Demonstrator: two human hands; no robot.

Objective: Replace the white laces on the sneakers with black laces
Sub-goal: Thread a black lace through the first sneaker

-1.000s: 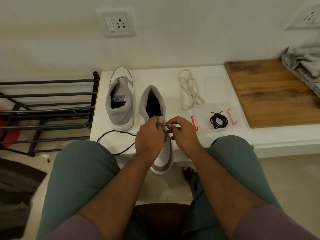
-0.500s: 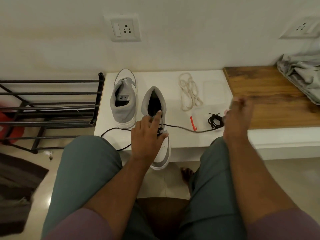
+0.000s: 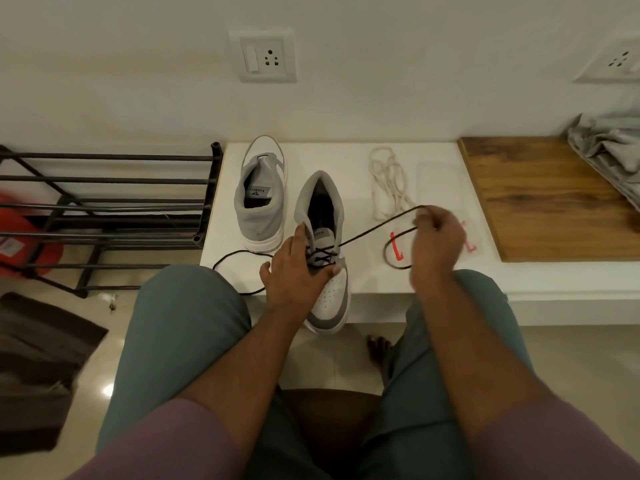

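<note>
Two hands are shown above the knees. The near sneaker (image 3: 325, 258), its toe overhanging the white ledge (image 3: 450, 282), is steadied by the left hand (image 3: 294, 271), whose fingers are spread over the lower eyelets. A black lace (image 3: 363, 235), crossed through those eyelets, is pinched by the right hand (image 3: 438, 242) and drawn out to the right in a loop; its other end trails off the ledge at left. Farther back, the second sneaker (image 3: 261, 199) is stood unlaced, and the white laces (image 3: 388, 181) are piled beside a wooden board (image 3: 554, 199).
</note>
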